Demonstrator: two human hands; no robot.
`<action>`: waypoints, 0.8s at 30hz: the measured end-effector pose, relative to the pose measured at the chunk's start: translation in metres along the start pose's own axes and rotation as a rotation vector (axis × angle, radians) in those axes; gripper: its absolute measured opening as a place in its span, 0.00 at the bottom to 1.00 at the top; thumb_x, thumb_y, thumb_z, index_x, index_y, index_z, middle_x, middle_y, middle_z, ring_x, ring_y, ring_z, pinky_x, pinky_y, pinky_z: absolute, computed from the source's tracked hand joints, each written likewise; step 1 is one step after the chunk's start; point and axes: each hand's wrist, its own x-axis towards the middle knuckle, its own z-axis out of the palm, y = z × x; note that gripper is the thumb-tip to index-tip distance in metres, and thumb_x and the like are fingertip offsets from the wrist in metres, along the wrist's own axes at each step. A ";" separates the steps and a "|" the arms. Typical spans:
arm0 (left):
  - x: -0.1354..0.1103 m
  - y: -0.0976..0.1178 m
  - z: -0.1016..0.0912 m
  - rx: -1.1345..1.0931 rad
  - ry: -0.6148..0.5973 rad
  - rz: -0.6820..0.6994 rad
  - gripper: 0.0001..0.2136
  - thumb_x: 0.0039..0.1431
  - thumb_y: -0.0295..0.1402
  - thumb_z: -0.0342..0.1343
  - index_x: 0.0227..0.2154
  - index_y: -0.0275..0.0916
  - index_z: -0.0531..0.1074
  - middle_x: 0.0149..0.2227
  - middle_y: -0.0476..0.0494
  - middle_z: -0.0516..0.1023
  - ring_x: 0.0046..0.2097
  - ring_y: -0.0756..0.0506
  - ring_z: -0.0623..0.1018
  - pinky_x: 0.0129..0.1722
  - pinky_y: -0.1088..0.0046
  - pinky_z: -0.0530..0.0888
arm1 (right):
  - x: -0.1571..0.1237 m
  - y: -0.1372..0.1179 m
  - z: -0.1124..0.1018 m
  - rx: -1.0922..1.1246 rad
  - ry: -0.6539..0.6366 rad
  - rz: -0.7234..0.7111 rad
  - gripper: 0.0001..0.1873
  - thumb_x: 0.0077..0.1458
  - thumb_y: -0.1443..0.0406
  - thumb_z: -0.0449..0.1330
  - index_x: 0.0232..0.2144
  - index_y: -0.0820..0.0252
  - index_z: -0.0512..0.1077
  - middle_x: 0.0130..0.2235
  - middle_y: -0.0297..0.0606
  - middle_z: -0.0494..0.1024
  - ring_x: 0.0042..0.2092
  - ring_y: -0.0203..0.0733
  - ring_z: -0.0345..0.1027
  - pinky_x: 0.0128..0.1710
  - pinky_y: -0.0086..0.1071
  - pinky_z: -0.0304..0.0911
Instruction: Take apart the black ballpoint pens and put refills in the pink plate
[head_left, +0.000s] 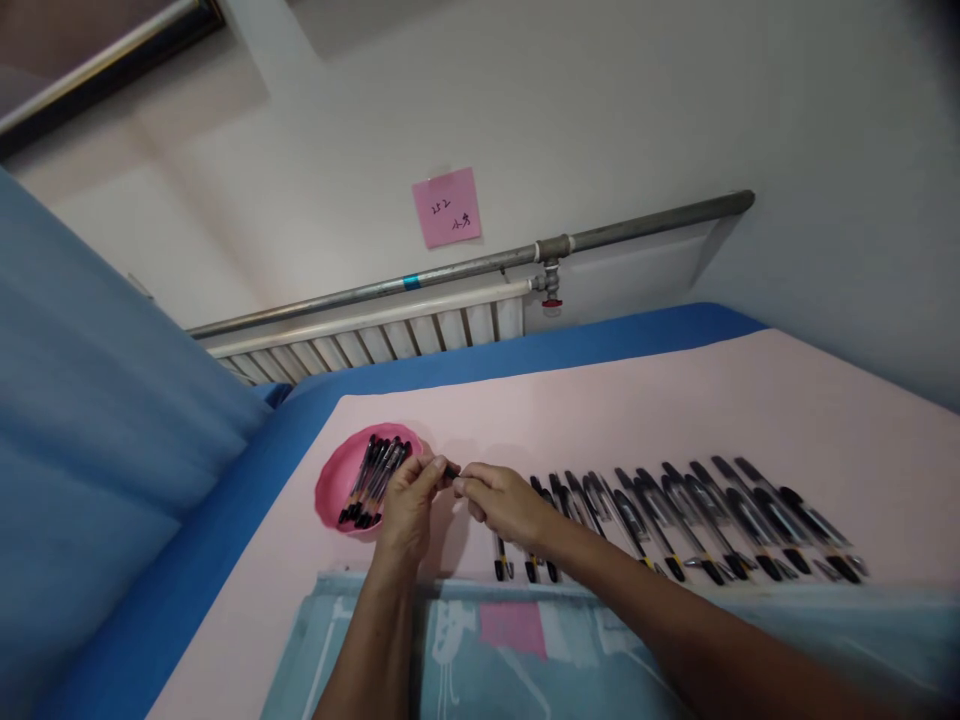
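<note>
My left hand (411, 497) and my right hand (501, 500) meet fingertip to fingertip over the pink sheet (675, 410). Between them they pinch a small black pen (449, 470), of which only a short dark piece shows. Just left of my left hand stands a pink dish (334, 480) holding several black pens (373, 482). To the right of my right hand a long row of black pens (675, 520) lies side by side on the sheet, tips toward me.
The pink sheet covers a blue table (525, 350). A light blue patterned cloth (525, 640) lies along the near edge. Behind the table are a radiator (375, 340), a metal pipe (465, 268) and a pink sticky note (447, 206) on the wall. Blue fabric (90, 400) hangs at left.
</note>
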 end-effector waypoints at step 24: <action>0.000 -0.031 0.005 1.008 -0.076 0.095 0.05 0.46 0.30 0.51 0.23 0.38 0.72 0.25 0.46 0.74 0.29 0.48 0.69 0.29 0.74 0.59 | 0.017 0.023 -0.054 -0.997 0.371 -0.138 0.10 0.57 0.65 0.46 0.34 0.61 0.67 0.36 0.42 0.73 0.37 0.40 0.64 0.34 0.29 0.51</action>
